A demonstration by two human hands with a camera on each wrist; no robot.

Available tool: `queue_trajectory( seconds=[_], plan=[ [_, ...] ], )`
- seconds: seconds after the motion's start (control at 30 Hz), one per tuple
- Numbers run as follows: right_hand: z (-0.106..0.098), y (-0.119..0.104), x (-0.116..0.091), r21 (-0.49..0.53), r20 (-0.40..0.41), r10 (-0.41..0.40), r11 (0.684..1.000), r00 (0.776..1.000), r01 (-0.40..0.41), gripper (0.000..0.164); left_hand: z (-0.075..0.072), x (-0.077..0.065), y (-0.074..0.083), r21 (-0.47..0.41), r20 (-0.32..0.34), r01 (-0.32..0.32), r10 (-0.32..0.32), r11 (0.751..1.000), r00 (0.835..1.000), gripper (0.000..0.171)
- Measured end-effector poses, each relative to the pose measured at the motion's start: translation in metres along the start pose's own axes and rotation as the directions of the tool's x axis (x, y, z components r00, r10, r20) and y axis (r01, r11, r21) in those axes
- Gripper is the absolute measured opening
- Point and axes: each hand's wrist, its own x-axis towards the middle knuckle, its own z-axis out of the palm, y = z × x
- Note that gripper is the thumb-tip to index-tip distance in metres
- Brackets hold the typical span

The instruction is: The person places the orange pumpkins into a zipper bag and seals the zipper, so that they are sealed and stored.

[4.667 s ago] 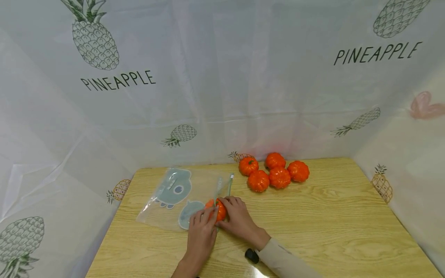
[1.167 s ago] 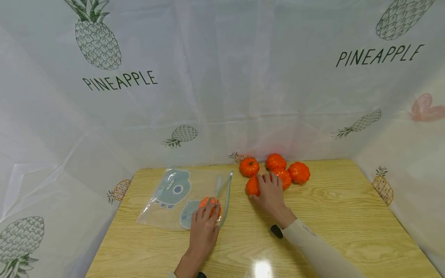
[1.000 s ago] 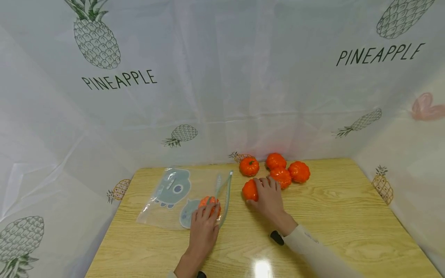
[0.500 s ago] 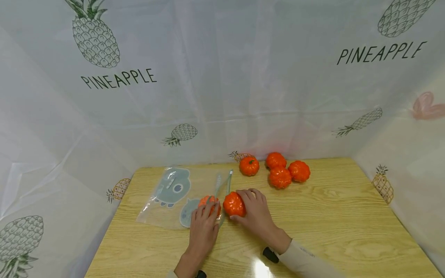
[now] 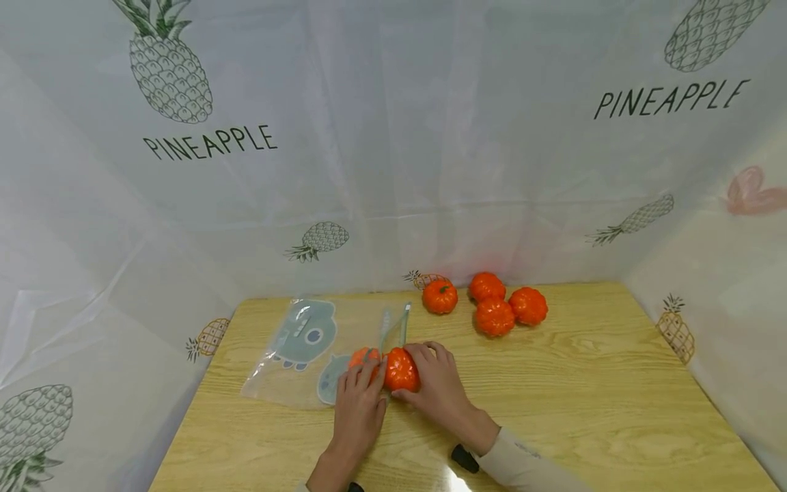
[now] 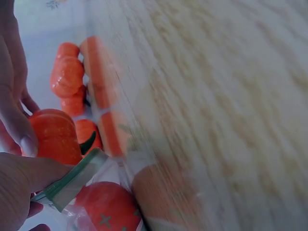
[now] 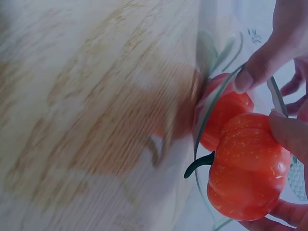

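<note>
A clear zip bag (image 5: 353, 321) with blue-green cartoon prints lies on the left part of the table. One orange pumpkin (image 5: 363, 357) is inside, close to the bag's mouth. My left hand (image 5: 359, 410) pinches the bag's green zip rim (image 6: 72, 180), holding the mouth apart. My right hand (image 5: 439, 386) grips a second small pumpkin (image 5: 402, 370) at the mouth, fingers and thumb around its sides. In the right wrist view, that pumpkin's dark green stem (image 7: 198, 164) points toward the tabletop, and the bagged pumpkin (image 7: 226, 108) is right behind it.
Several more pumpkins stand at the table's back edge: one alone (image 5: 440, 296) and a touching cluster (image 5: 494, 316) right of it. A white curtain (image 5: 393, 171) with pineapple prints hangs behind and beside the wooden table (image 5: 584, 383).
Earlier, both hands worked a pumpkin into the bag. My right hand then took another from the group and carried it left to the bag's mouth. My left hand stays at the rim.
</note>
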Motion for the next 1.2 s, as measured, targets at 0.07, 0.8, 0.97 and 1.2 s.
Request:
queue_trajectory(
  seconds=[0.07,0.8,0.97,1.2],
  plan=[
    [0.003,-0.001,0.0,0.0,0.003,-0.006,1.0,1.0,0.006,0.077,0.0,0.0,-0.001,-0.003,-0.013,-0.008,0.008,1.0,1.0,0.072],
    [0.026,-0.005,0.011,0.07,0.138,-0.056,0.996,0.989,0.047,0.074,0.002,-0.001,-0.002,0.043,-0.055,-0.057,0.059,0.997,0.997,0.061],
    [0.019,0.001,0.008,0.117,0.147,-0.015,0.993,0.989,-0.003,0.082,0.002,0.0,-0.002,0.037,-0.049,-0.053,0.055,0.998,0.997,0.067],
    [0.021,0.008,0.0,0.11,0.085,0.03,0.993,0.996,-0.039,0.073,0.003,-0.001,-0.003,0.033,-0.051,-0.055,0.056,0.998,0.997,0.069]
  ],
)
